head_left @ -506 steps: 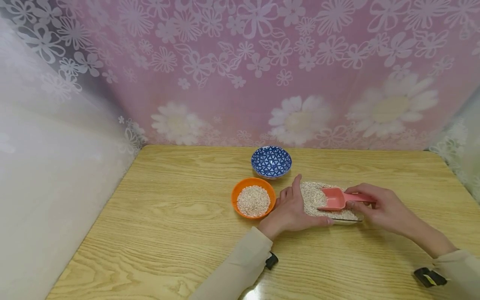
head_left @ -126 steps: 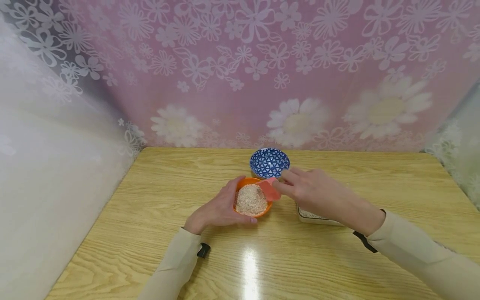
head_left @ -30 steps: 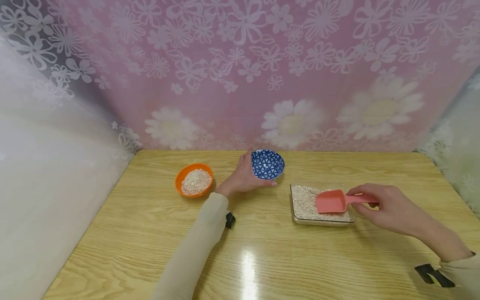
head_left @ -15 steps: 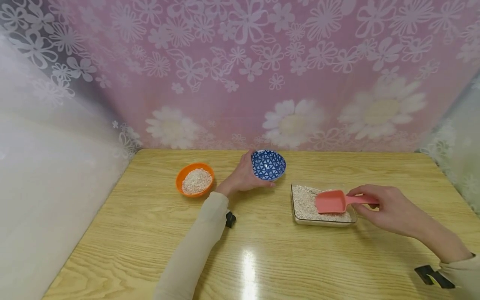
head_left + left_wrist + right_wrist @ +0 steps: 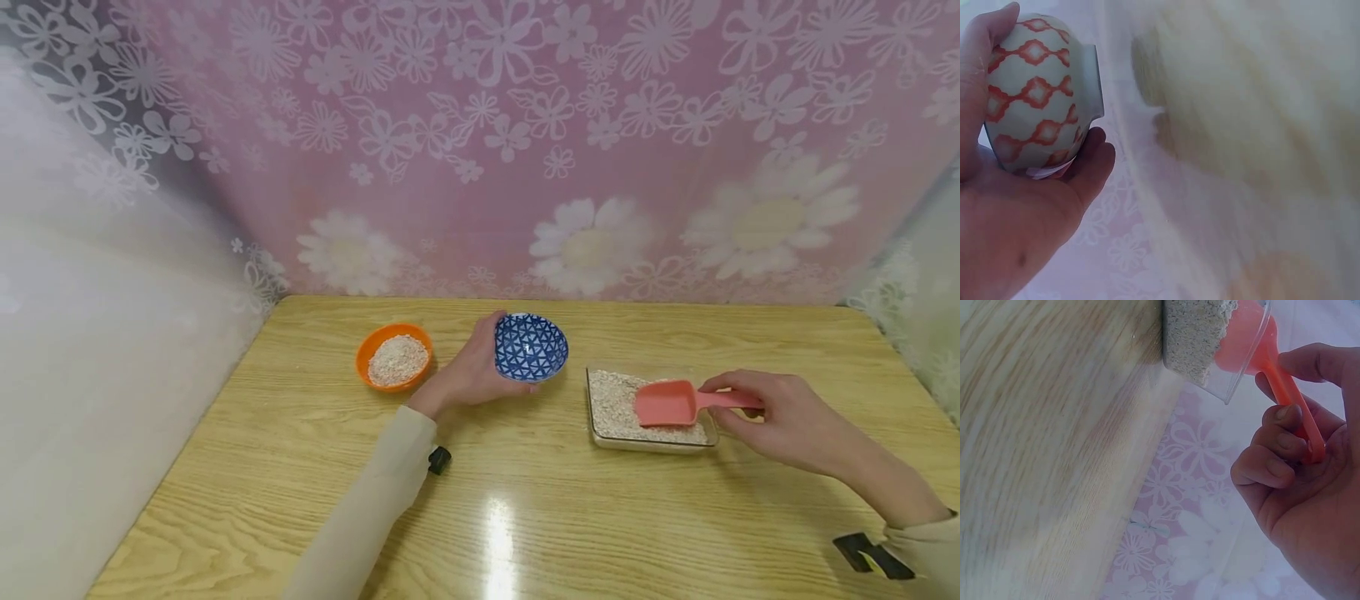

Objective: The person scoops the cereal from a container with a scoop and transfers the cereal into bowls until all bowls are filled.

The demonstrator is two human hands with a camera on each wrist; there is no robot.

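left hand grips blue bowl by its left side; right hand grips scoop by handle, long axis left-right, blade in box. box lies right of bowl, nearer right hand.

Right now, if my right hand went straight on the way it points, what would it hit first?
Beyond the scoop it holds, your right hand would probably meet the tub first, though it might pass just above; the height is unclear.
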